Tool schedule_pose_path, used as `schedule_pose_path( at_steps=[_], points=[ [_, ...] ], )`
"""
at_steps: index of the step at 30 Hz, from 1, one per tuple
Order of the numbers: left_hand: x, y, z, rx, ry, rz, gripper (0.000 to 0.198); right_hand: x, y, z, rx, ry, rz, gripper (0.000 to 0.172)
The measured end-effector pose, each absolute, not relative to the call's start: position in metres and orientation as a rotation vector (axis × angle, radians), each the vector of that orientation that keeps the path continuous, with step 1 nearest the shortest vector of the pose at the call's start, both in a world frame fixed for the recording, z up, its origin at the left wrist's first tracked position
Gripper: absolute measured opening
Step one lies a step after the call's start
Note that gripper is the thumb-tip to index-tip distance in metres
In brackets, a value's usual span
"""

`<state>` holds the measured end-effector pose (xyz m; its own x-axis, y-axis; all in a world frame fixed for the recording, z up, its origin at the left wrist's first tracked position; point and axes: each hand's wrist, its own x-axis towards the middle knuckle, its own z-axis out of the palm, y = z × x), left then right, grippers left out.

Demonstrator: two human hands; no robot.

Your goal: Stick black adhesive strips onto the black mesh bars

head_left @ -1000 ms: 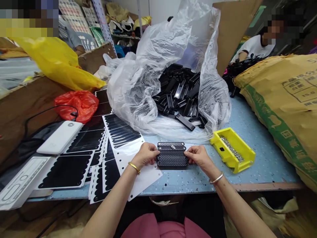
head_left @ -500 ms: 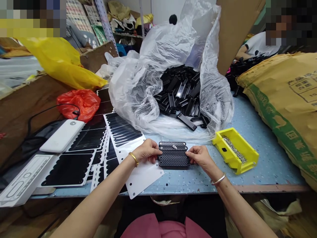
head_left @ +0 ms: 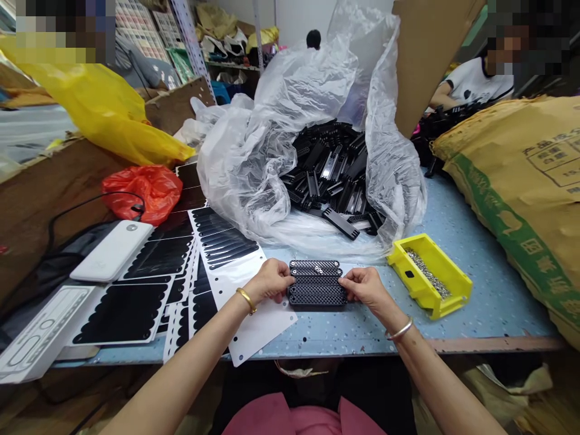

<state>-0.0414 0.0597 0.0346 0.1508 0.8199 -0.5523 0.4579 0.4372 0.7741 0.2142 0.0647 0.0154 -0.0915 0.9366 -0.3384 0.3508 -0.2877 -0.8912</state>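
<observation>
Well, our left hand and right hand press in from either end of a block of black perforated strips, which lies flat on a speckled blue worktable. Our fingers sit close together, clamped on the block's ends. Just left lies a white backing sheet with black die-cut pieces; to the right, a yellow tray of small metal parts. Farther on, a clear plastic bag holds a heap of black parts.
</observation>
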Motion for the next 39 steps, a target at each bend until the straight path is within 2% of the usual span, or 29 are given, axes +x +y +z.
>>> schedule_pose_path(
  at_steps=[3,7,10,13,27,34,39],
  points=[
    [-0.047,0.060,0.039,1.292,1.558,0.431,0.019,0.220,0.067,0.016,-1.660,-1.433,1.278,0.029],
    [-0.037,0.062,0.047,1.777,1.686,0.616,0.014,0.214,0.072,0.020,-1.659,-1.666,0.859,0.015],
    [-0.016,0.065,0.051,2.024,1.577,0.514,0.026,0.197,0.074,0.026,-1.617,-2.070,0.607,0.017],
    [0.001,0.069,0.053,2.104,1.567,0.328,0.028,0.181,0.075,0.034,-1.596,-2.367,0.454,0.023],
    [0.005,0.076,0.043,2.234,1.529,0.224,0.030,0.168,0.077,0.036,-1.529,-2.692,0.263,0.029],
    [0.006,0.078,0.046,2.273,1.529,0.165,0.027,0.164,0.080,0.034,-1.491,-2.720,0.230,0.026],
    [-0.006,0.058,0.046,2.216,1.538,0.347,0.022,0.170,0.078,0.033,-1.493,-2.612,0.213,0.022]
  ],
)
